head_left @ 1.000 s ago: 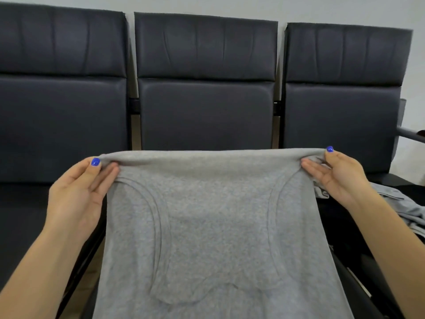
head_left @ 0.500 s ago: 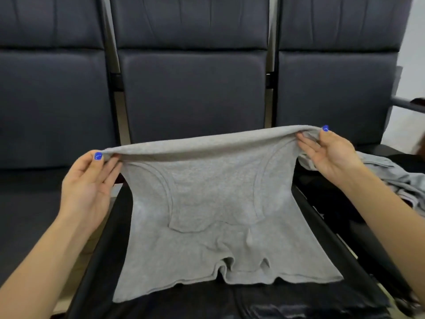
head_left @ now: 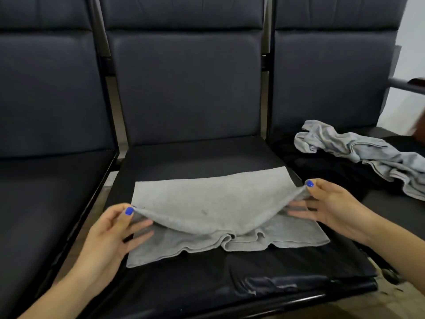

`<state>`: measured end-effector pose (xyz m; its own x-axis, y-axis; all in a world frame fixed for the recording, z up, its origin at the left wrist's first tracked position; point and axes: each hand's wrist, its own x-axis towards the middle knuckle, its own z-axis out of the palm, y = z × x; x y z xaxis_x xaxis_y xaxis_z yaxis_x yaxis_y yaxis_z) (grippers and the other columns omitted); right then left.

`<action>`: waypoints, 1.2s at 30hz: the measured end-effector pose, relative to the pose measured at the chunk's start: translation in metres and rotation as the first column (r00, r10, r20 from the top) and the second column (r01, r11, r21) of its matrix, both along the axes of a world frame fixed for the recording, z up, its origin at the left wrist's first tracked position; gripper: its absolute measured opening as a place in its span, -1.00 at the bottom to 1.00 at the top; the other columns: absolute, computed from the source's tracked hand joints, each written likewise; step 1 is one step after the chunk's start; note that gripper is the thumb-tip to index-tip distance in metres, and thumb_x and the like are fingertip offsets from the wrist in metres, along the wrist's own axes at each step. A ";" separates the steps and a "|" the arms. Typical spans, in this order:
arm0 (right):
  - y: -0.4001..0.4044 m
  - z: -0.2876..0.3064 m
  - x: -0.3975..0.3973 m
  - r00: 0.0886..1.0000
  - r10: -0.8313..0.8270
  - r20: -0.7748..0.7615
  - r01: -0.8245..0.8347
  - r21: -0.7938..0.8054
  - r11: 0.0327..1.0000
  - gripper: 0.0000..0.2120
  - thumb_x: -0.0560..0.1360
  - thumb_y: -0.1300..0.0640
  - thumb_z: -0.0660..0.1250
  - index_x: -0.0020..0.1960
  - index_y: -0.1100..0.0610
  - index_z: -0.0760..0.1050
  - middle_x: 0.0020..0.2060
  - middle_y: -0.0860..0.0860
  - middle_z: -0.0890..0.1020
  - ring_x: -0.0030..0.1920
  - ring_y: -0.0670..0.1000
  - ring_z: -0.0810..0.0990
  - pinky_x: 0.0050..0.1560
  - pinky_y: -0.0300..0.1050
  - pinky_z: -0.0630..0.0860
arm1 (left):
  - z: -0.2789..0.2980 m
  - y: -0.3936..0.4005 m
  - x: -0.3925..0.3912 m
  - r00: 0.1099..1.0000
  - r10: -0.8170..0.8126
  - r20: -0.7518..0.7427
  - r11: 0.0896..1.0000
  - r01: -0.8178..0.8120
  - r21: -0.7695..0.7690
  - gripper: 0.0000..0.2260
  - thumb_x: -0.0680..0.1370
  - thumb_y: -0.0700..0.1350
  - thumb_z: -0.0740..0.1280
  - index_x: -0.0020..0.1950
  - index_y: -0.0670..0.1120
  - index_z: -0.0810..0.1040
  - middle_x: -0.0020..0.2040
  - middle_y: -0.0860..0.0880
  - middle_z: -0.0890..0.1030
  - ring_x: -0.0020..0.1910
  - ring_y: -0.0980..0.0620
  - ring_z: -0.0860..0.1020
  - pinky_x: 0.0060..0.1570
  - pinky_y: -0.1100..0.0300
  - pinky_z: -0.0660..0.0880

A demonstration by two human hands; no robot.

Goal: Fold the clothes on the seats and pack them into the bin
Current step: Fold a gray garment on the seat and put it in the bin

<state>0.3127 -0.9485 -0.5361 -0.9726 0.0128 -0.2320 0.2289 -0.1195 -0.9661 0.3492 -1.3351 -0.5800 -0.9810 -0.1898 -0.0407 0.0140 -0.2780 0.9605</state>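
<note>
On middle seat [head_left: 193,157], dark padded row against pale wall | grey knit garment [head_left: 207,203] lies doubled, top layer sagging | left hand [head_left: 110,233] and right hand [head_left: 331,203] each pinch a fold corner | right seat: crumpled grey clothes [head_left: 358,155] atop black ones [head_left: 326,171].

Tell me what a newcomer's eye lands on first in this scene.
The grey garment spread on the middle seat, its top layer doubled over toward the person, draws the eye first. The left hand and right hand, both with bright blue nails, pinch its folded corners. On the right seat, a crumpled grey garment lies over dark clothes.
</note>
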 end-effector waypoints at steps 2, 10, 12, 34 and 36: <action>0.002 -0.006 0.011 0.997 0.059 -0.043 -0.057 0.046 0.997 -0.67 0.42 -0.06 0.36 -0.10 0.21 0.42 -0.04 0.21 0.66 -0.01 0.20 0.67 -0.11 0.04 0.65 | -0.008 0.003 0.008 0.999 -0.030 0.017 1.000 0.031 -0.006 -0.79 0.38 0.01 0.38 -0.10 -0.08 0.51 -0.04 -0.16 0.60 -0.07 -0.16 0.67 -0.12 0.00 0.64; 0.001 -0.034 -0.011 0.983 0.072 -0.168 0.030 0.537 0.843 -0.40 0.29 -0.40 0.34 -0.12 0.14 0.40 -0.18 0.19 0.57 -0.19 0.08 0.60 -0.12 -0.09 0.58 | -0.012 -0.015 -0.002 0.974 -0.212 -0.080 0.794 0.124 -0.596 -0.60 0.35 0.48 0.22 -0.08 0.21 0.49 0.10 0.22 0.50 0.08 0.10 0.60 -0.03 0.31 0.58; 0.001 -0.033 -0.019 0.970 0.013 -0.242 0.141 0.606 0.783 -0.78 0.60 0.01 0.19 -0.12 0.14 0.38 -0.23 0.16 0.50 -0.33 0.03 0.47 -0.33 -0.14 0.50 | -0.016 -0.028 -0.006 0.947 -0.290 -0.134 0.595 0.069 -0.801 -0.65 0.37 0.51 0.09 -0.09 0.33 0.45 0.12 0.35 0.34 0.18 0.30 0.45 0.03 0.43 0.51; 0.046 0.009 -0.015 0.982 0.092 -0.164 -0.022 0.385 0.923 -0.07 -0.24 -0.45 0.52 -0.17 0.19 0.38 -0.34 0.03 0.47 -0.37 -0.03 0.62 -0.39 -0.15 0.60 | 0.021 -0.025 0.004 0.960 -0.126 -0.249 0.903 0.007 -0.431 -0.52 0.23 0.47 0.36 -0.16 0.11 0.54 0.04 0.00 0.63 -0.13 -0.10 0.69 -0.13 0.11 0.63; 0.052 0.009 -0.014 0.987 0.136 -0.080 -0.092 0.408 0.909 -0.02 -0.32 -0.43 0.53 -0.16 0.21 0.38 -0.34 0.08 0.42 -0.37 0.05 0.64 -0.37 -0.12 0.62 | 0.020 -0.028 0.005 0.973 -0.169 -0.158 0.901 0.087 -0.426 -0.42 0.12 0.46 0.45 -0.19 0.00 0.55 -0.10 -0.11 0.64 -0.18 -0.18 0.68 -0.18 0.12 0.64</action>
<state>0.2983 -0.8963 -0.5275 -0.9913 -0.0290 -0.1283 0.1135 0.3043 -0.9458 0.3541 -1.3628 -0.5598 -0.9797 -0.0216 0.1993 0.1948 0.1321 0.9719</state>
